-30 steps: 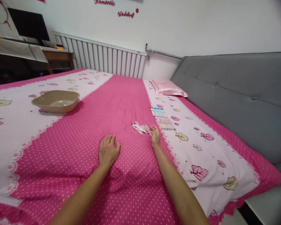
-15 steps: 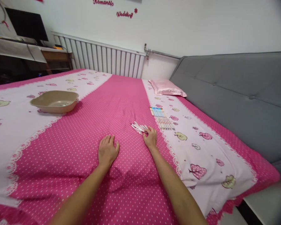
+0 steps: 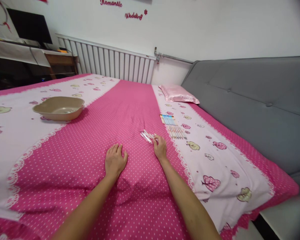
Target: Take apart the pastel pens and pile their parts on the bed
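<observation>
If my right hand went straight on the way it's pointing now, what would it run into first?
Most likely the loose white pens on the bedspread: your right hand has its fingertips at their near end, though whether it's touching one is hard to tell.

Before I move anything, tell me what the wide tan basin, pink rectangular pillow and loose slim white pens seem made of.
Wide tan basin: probably plastic; smooth, with a dull sheen inside. Pink rectangular pillow: satin-like fabric, from its glossy highlights and soft creases. Loose slim white pens: likely smooth plastic, by their pale, even look, but too small to be sure.
</observation>
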